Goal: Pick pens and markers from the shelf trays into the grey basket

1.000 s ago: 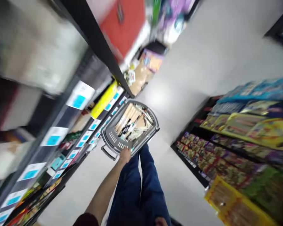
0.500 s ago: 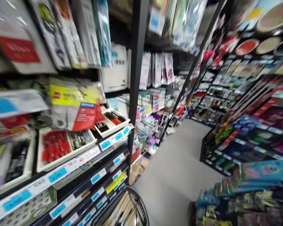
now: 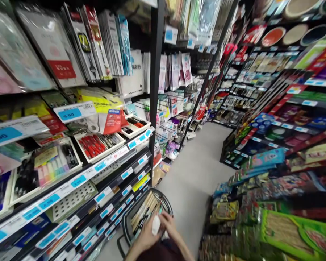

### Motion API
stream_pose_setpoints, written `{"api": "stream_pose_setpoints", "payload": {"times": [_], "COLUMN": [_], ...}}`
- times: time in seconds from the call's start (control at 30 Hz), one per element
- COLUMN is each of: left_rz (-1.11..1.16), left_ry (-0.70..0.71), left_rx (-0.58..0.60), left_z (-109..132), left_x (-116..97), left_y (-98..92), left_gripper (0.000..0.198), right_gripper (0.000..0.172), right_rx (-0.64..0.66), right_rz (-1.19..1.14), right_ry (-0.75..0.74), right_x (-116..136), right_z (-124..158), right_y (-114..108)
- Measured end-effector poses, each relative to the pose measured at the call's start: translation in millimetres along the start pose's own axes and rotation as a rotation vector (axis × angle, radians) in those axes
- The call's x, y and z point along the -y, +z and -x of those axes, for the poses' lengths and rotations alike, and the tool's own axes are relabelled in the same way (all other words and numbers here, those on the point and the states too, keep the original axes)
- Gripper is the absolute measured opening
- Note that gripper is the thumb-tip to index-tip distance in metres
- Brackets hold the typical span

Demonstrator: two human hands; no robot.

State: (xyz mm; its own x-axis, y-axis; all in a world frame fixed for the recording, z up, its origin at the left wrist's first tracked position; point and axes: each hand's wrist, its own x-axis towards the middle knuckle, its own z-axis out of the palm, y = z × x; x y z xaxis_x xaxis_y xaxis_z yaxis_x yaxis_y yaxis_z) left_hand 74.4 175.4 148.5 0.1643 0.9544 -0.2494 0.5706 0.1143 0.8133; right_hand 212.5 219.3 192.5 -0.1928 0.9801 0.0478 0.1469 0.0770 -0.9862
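Observation:
Low in the view, my left hand [image 3: 149,232] is closed around a small white object [image 3: 155,224], rounded and too small to name. My right hand [image 3: 170,224] is beside it, its fingers bent in toward the top of that object. What the right fingers grip, if anything, cannot be made out. Just beyond both hands is a dark shopping basket [image 3: 167,203]. Inside the basket lie several long, tan, stick-like items [image 3: 146,208] and some dark pen-like pieces.
On the left, a shelf holds white trays of red pens [image 3: 92,145], pastel markers [image 3: 53,168] and black pens [image 3: 25,177], with price labels [image 3: 78,180] along its edge. A dark post [image 3: 155,79] stands ahead. Bagged goods [image 3: 285,232] line the right. Grey floor [image 3: 195,170] runs between.
Both hands have come into view at the bottom, with the white object. The view has shifted, showing more of the left trays, the basket and the right-hand bags.

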Motion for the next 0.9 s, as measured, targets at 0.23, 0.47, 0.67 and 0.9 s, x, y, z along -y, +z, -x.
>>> {"api": "stream_pose_setpoints", "payload": {"times": [0.23, 0.47, 0.67, 0.9], "left_rz": [0.185, 0.724, 0.572, 0.074], "left_ry": [0.141, 0.07, 0.102, 0.042], "left_rx": [-0.263, -0.165, -0.268, -0.369], "left_z": [-34, -61, -84, -97], "left_x": [-66, -73, -71, -76], "left_y": [-26.1, -28.5, -22.0, -46.2], "left_gripper": [0.045, 0.053, 0.048, 0.032], "right_gripper": [0.046, 0.037, 0.034, 0.035], "right_rx": [0.017, 0.228, 0.218, 0.274], "right_rz": [-0.341, -0.47, -0.37, -0.093], "right_ry": [0.197, 0.163, 0.064, -0.063], "right_x": [-13, -16, -22, -35], "right_z": [-57, -94, -107, -108], "right_y": [-26, -45, -64, -70]}}
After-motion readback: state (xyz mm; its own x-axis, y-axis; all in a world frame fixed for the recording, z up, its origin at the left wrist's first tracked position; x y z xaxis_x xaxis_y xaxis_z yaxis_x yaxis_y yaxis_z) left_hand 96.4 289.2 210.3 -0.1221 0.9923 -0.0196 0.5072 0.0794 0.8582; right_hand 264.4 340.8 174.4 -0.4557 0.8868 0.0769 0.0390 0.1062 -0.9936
